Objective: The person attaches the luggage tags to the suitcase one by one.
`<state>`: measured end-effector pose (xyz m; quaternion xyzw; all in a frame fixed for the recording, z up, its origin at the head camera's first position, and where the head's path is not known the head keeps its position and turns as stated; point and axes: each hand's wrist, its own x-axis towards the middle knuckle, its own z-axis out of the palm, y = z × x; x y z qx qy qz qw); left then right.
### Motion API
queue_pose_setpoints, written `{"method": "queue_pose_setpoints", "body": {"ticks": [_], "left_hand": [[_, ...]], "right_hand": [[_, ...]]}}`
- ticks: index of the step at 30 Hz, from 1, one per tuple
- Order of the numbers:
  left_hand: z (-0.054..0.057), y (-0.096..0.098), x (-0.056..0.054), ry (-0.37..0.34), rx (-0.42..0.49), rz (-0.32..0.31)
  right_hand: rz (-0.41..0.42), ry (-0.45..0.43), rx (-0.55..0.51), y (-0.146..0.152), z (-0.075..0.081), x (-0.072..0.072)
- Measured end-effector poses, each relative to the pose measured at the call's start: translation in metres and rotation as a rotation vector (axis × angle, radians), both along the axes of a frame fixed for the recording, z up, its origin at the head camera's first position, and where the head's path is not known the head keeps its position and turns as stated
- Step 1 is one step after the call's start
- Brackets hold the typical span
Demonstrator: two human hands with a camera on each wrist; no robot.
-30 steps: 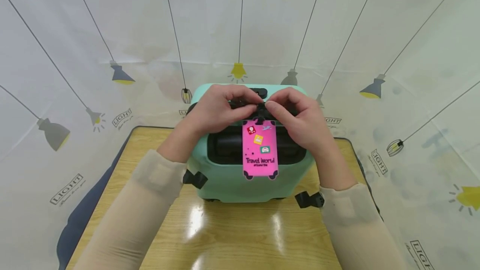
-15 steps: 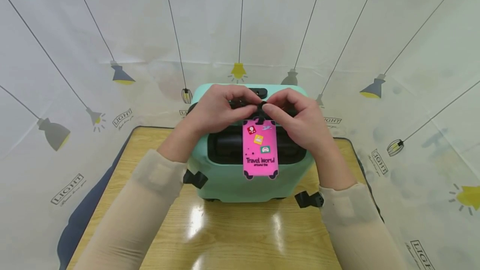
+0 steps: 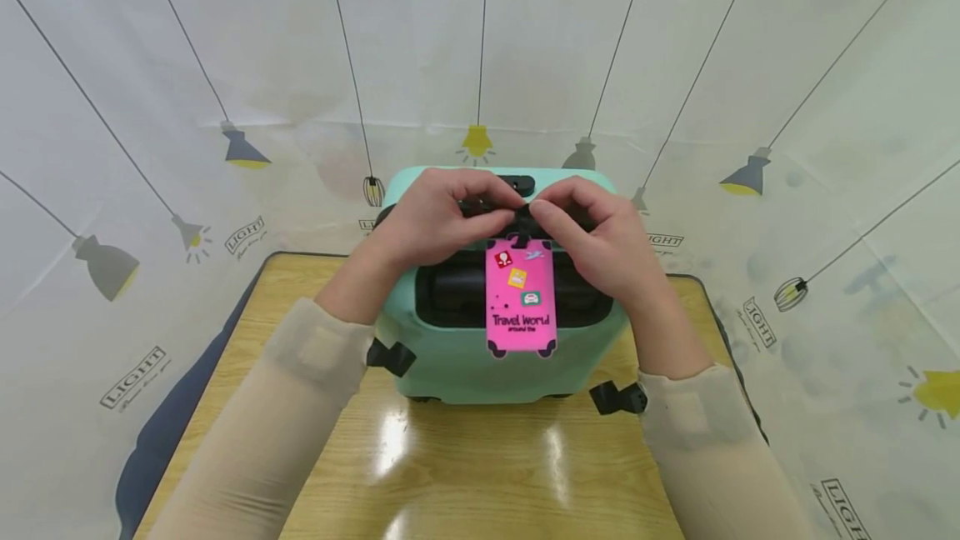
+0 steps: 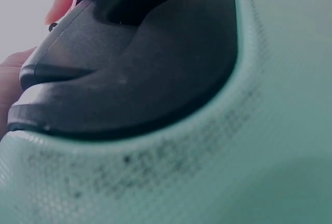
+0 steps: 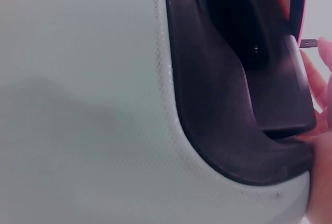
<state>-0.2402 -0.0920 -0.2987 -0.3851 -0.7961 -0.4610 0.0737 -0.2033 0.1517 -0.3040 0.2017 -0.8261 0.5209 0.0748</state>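
Observation:
A mint-green suitcase [image 3: 510, 373] stands upright on the table. Against its black recessed handle area [image 3: 450, 294] hangs a pink luggage tag [image 3: 521, 297] with travel stickers and lettering. Its black strap [image 3: 522, 232] runs up to the handle bar. My left hand [image 3: 435, 219] pinches the strap from the left, thumb and fingertips together. From the right, my right hand [image 3: 611, 236] pinches it close by. In the right wrist view a strap end [image 5: 309, 43] with small holes reaches the right fingers. The fingertips hide how the strap is fastened.
The wood-grain table [image 3: 480, 473] extends in front of the suitcase. A pale curtain [image 3: 420, 40] printed with lamps surrounds the back and sides. A black wrist-camera mount [image 3: 392, 357] sits by the left cuff, another mount [image 3: 618, 398] by the right.
The right thumb moved slightly left over the strap, then back right. The left hand, tag and suitcase have stayed almost still.

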Motion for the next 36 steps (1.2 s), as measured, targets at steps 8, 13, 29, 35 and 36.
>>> {"method": "queue_pose_setpoints", "body": {"ticks": [8,13,29,35,36], "left_hand": [[0.0003,0.0003,0.0004,0.012,0.003,-0.008],[0.0004,0.0004,0.0008,0.015,-0.006,-0.009],[0.0006,-0.002,0.0023,0.01,-0.02,0.007],[0.0005,-0.0021,0.0019,0.015,-0.023,0.005],[0.0005,-0.0021,0.0017,0.015,-0.021,0.004]], "right_hand": [[0.006,-0.005,-0.006,0.0003,0.0009,0.0011],[0.016,0.009,-0.025,0.0004,0.0002,0.0007],[0.057,0.025,-0.08,0.0013,-0.0014,0.001],[0.058,0.039,-0.075,0.0008,-0.0011,0.0007],[0.057,0.042,-0.074,0.0007,-0.0012,0.0006]]}}
